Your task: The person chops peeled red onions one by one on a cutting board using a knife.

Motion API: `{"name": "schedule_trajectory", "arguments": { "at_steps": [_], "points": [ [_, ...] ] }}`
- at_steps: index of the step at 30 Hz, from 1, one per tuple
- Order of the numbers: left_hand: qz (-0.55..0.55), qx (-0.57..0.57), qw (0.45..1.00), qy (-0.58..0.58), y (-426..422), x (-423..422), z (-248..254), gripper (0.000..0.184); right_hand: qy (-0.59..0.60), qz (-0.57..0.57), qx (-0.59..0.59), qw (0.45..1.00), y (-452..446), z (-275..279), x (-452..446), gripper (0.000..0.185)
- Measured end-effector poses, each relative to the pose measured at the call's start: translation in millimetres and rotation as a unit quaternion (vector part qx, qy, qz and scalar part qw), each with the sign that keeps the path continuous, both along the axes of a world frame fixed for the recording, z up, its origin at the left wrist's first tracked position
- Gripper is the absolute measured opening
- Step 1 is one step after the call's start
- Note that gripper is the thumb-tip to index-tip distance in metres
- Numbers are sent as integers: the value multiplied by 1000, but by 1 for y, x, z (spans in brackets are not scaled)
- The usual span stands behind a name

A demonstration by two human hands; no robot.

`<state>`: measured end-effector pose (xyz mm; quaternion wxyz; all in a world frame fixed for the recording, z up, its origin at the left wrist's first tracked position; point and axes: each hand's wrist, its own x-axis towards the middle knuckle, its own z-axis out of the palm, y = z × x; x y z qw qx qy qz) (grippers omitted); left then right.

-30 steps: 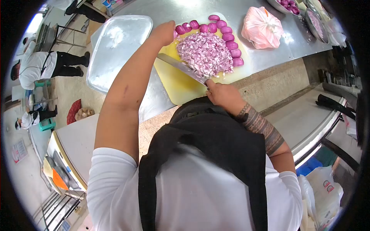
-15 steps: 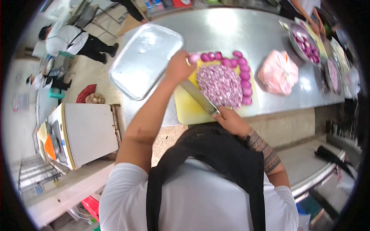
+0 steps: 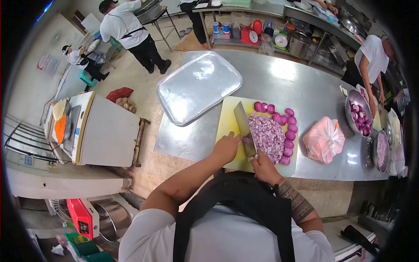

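My right hand (image 3: 265, 167) is closed around the handle of a broad knife (image 3: 241, 118), a cleaver-like blade pointing away over the cutting board (image 3: 227, 117). Close to the blade's left side is my left hand (image 3: 227, 148), its fingers drawn together on a red onion that is mostly hidden; a dull purple patch shows at the blade by the fingertips. Right of the blade lies a heap of chopped red onion (image 3: 267, 136). Peeled red onions (image 3: 289, 135) line the heap's far and right sides.
A metal tray (image 3: 198, 87) lies beyond the board on the left. To the right are a tied plastic bag (image 3: 324, 139), a bowl of onions (image 3: 358, 114) and a bowl of chopped onion (image 3: 381, 150). A co-worker (image 3: 371, 61) leans over the table's far right.
My left hand has come from the row's far left end back toward me, beside the blade, bringing an onion. The knife has turned to point more straight ahead. The head view has tilted up.
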<state>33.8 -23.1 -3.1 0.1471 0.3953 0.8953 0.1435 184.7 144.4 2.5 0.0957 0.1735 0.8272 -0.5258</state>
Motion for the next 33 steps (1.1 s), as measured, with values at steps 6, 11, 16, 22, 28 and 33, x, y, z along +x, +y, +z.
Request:
{"name": "schedule_trajectory", "arguments": {
  "at_steps": [6, 11, 16, 22, 28, 33],
  "points": [
    [-46, -24, 999, -9, 7, -13, 2, 29, 1, -22, -53, 998, -15, 28, -10, 25],
    [-49, -4, 997, -52, 6, -19, 6, 27, -40, -47, -134, 989, -11, 50, -19, 30],
    [-95, -14, 994, -50, 5, -27, 2, 26, 93, -43, 2, 995, -29, -42, -10, 27],
    [-126, 32, 991, -29, -5, -34, -13, 24, -6, -83, -90, 992, -45, 15, -8, 25],
    [-147, 40, 987, -52, -5, -42, -15, 23, -54, -136, -160, 976, -55, 43, -10, 28],
    [-176, 76, 980, -45, -11, -46, -24, 24, -30, -135, -136, 981, -60, 51, -10, 25]
  ]
}}
